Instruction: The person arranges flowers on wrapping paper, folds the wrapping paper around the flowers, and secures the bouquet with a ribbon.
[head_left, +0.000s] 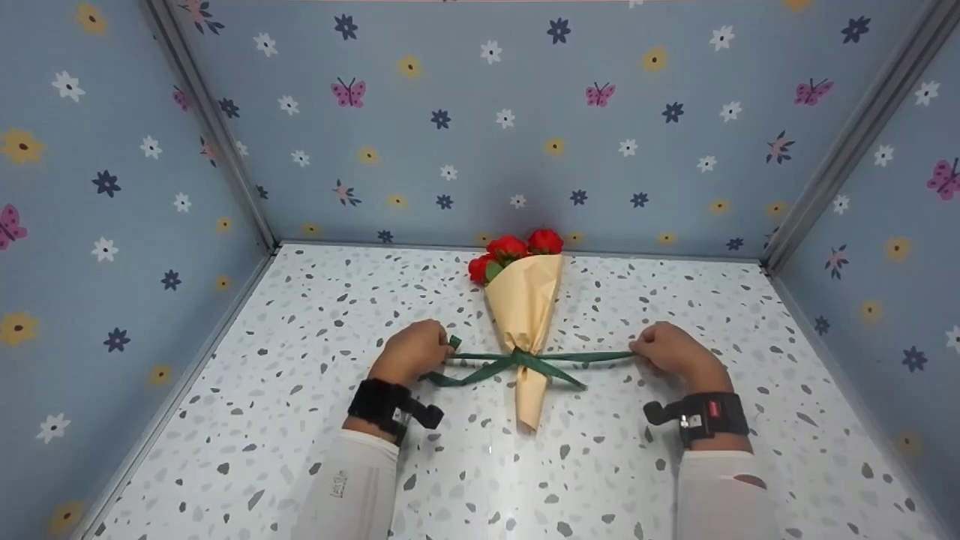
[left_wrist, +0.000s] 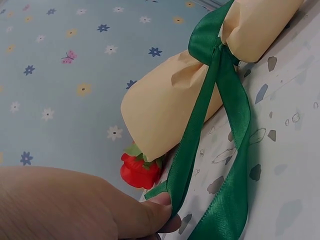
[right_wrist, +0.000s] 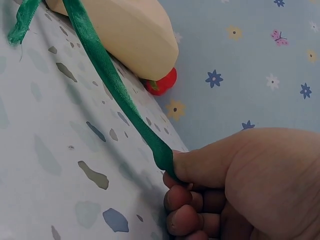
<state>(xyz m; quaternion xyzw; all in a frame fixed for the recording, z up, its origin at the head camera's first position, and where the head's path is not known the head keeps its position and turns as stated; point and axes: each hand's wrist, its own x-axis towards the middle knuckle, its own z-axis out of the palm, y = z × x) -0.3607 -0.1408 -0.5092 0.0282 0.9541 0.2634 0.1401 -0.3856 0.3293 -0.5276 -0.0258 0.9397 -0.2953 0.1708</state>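
A bouquet in tan wrapping paper (head_left: 527, 300) lies on the speckled table, its red roses (head_left: 507, 247) pointing toward the back wall. Round its narrow waist a green ribbon (head_left: 519, 358) is tied, with a knot in front. My left hand (head_left: 414, 351) pinches one stretch of the ribbon between thumb and finger, left of the bouquet. On the other side my right hand (head_left: 675, 355) pinches another stretch, fingers curled in the right wrist view. Both stretches run nearly straight from the knot. A loose tail (head_left: 559, 373) slants down right, and another strand (left_wrist: 235, 150) hangs slack below the left hand.
The speckled white tabletop (head_left: 300, 450) is bounded by blue walls (head_left: 495, 150) patterned with flowers and butterflies. Grey metal strips (head_left: 210, 127) run along the corners. A black strap with a small camera sits on each wrist.
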